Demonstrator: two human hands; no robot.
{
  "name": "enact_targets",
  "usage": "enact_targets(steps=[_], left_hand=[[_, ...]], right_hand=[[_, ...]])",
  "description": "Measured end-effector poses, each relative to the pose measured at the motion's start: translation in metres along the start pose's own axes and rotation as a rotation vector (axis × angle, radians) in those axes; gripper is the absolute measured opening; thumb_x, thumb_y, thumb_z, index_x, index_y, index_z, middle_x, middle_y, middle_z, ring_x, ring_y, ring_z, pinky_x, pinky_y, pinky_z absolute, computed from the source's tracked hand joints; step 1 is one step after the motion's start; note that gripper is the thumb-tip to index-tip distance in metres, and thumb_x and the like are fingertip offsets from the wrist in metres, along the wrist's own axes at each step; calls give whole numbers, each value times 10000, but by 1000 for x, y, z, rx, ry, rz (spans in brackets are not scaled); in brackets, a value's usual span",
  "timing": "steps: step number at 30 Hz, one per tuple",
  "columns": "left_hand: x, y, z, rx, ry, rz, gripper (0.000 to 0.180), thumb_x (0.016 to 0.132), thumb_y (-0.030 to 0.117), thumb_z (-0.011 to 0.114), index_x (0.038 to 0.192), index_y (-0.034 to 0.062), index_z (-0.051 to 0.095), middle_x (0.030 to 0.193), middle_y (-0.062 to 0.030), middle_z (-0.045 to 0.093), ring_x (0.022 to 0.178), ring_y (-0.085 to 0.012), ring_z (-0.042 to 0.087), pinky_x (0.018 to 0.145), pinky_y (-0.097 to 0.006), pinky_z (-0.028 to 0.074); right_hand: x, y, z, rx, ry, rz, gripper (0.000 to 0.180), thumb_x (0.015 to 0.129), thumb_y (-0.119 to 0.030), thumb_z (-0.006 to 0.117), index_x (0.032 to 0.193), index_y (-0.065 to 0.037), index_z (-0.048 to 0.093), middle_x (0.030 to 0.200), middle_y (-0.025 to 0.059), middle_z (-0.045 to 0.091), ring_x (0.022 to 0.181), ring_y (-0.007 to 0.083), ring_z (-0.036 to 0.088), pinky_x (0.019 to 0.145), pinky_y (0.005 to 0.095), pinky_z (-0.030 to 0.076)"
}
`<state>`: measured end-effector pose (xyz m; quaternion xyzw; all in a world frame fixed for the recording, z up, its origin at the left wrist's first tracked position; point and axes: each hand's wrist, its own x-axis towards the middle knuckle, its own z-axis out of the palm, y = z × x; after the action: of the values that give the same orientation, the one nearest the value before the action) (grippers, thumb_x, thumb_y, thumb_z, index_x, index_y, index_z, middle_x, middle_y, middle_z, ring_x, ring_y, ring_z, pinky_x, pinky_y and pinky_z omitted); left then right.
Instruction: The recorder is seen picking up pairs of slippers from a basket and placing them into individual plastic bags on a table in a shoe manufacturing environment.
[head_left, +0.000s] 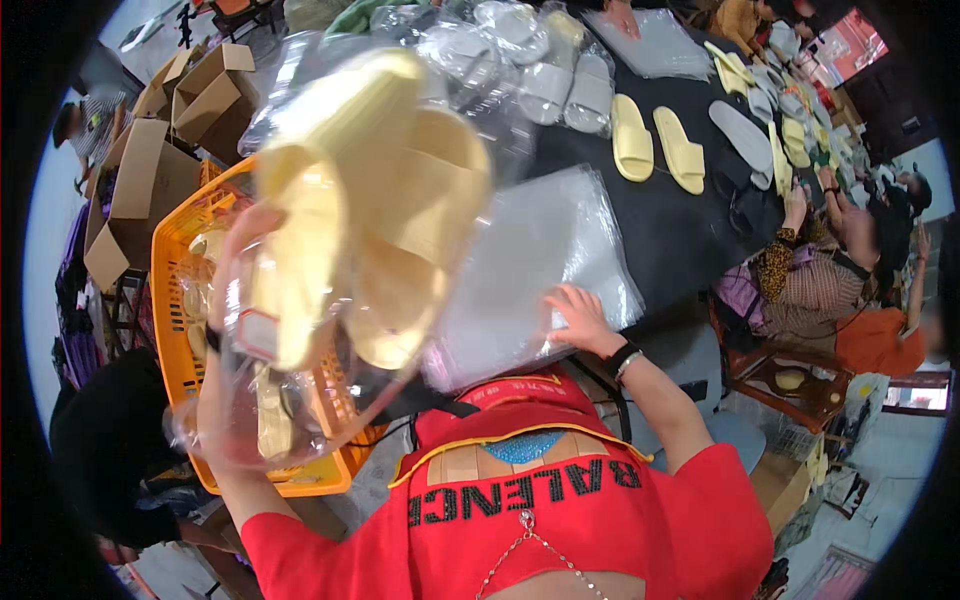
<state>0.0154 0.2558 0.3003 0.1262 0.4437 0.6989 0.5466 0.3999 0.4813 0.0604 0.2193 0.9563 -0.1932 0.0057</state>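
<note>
Slippers [370, 210], pale yellow and sealed in a clear plastic bag, fill the view at about ten o'clock from centre, lifted well above the worktop [680, 230]. The left hand [235, 270] is clamped on the bag's left side, fingers wrapped round the plastic, its wrist wearing a dark band. Below and behind it, at nine o'clock, stands an orange basket [175, 290] with more bagged pale slippers inside.

The right hand [578, 318] lies at about four o'clock from centre, fingers spread apart and pressed flat on a stack of clear plastic bags [540, 260] resting on the dark worktop; a black band sits on that wrist. Nothing is gripped in it.

Farther off, at one o'clock, a loose yellow pair [655, 145] lies side by side on the worktop, with grey slippers [570, 90] in plastic just to its left. Cardboard boxes [150, 170] are stacked at ten o'clock beyond the basket. At three o'clock another person [820, 270] in a patterned top sits at the worktop's far edge.
</note>
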Motion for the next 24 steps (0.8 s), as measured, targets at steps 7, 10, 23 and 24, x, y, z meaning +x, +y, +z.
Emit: enact_targets(steps=[7, 10, 23, 24], left_hand=[[122, -102, 67, 1314, -143, 137, 325, 805, 63, 526, 1124, 30, 478, 977, -68, 544, 906, -150, 517, 792, -263, 417], [130, -104, 60, 898, 79, 18, 335, 835, 115, 499, 1162, 45, 472, 1003, -64, 538, 899, -126, 519, 760, -244, 413], [-24, -213, 21, 555, -64, -669, 647, 895, 548, 267, 972, -6, 592, 816, -69, 617, 703, -143, 575, 648, -287, 483], [-26, -224, 23, 548, -63, -667, 647, 895, 548, 267, 972, -6, 592, 816, -69, 617, 703, -143, 575, 648, -287, 483]], right_hand=[[9, 100, 66, 1138, 229, 48, 599, 880, -525, 334, 1256, -66, 414, 1278, 94, 442, 1152, 236, 435, 985, 357, 304], [14, 62, -3, 2124, 245, 630, 703, 853, -618, 237, 1317, -98, 332, 1303, 115, 410, 1201, 239, 379, 1005, 379, 275], [9, 64, -7, 1930, 150, 618, 435, 856, -189, 546, 1230, -94, 343, 1157, 71, 484, 1059, 203, 480, 882, 392, 405], [9, 65, -6, 1923, 145, 620, 435, 856, -189, 546, 1230, -94, 343, 1157, 71, 484, 1059, 203, 480, 882, 392, 405]])
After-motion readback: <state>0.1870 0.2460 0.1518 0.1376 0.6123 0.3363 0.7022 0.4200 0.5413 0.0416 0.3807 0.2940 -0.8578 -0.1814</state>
